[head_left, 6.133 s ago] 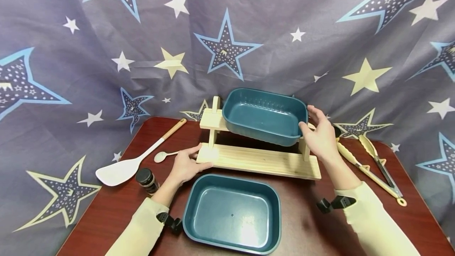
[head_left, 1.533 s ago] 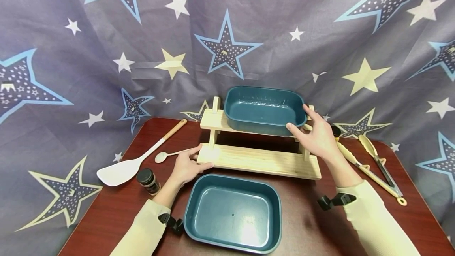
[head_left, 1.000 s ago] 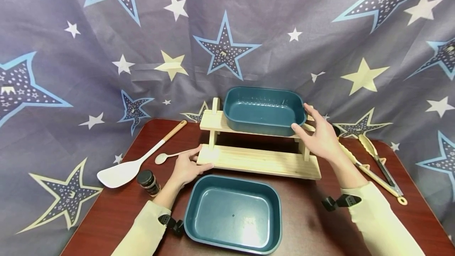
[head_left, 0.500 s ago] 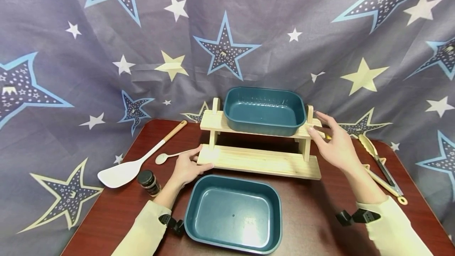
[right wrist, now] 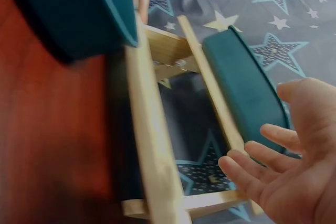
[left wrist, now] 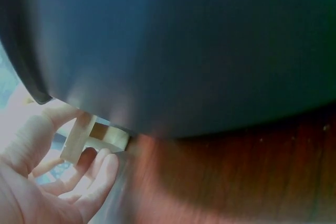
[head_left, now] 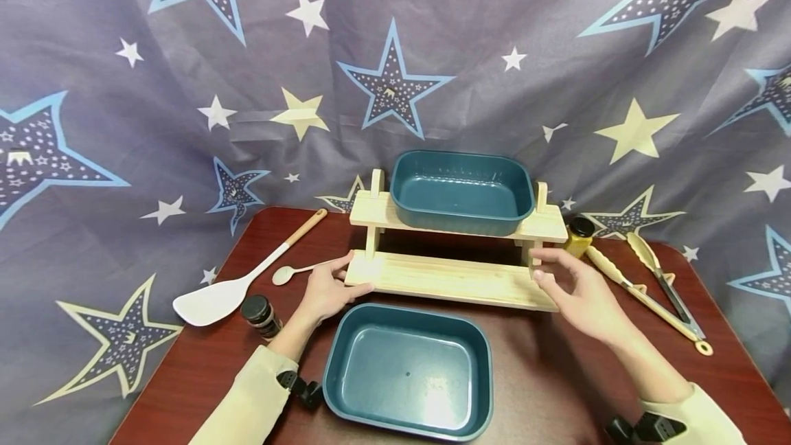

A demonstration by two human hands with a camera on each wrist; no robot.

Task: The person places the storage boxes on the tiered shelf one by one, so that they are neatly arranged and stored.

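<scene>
A two-tier wooden rack (head_left: 454,281) stands at the back of the table, with a dark teal rectangular bin (head_left: 463,196) on its upper shelf. My left hand (head_left: 324,292) holds the left end of the lower board, thumb along the front edge; the left wrist view shows that hand (left wrist: 52,171) about the wood, under a bin's large dark side. By the lower board's right end is my right hand (head_left: 583,297), fingers spread and holding nothing. In the right wrist view this hand (right wrist: 294,171) is apart from the rack. A second teal bin (head_left: 404,369) lies in front.
Left on the table are a white turner (head_left: 213,302) with a wooden handle, a small spoon (head_left: 284,275) and a black-lidded jar (head_left: 261,316). At right stand a yellow jar (head_left: 578,237) and tongs (head_left: 656,307). A star-patterned curtain (head_left: 482,95) hangs close behind the rack.
The right hand has let go of the upper bin, moved right, then come down to the lower board's end. Earlier tilted, that bin now sits level. The left hand stays put.
</scene>
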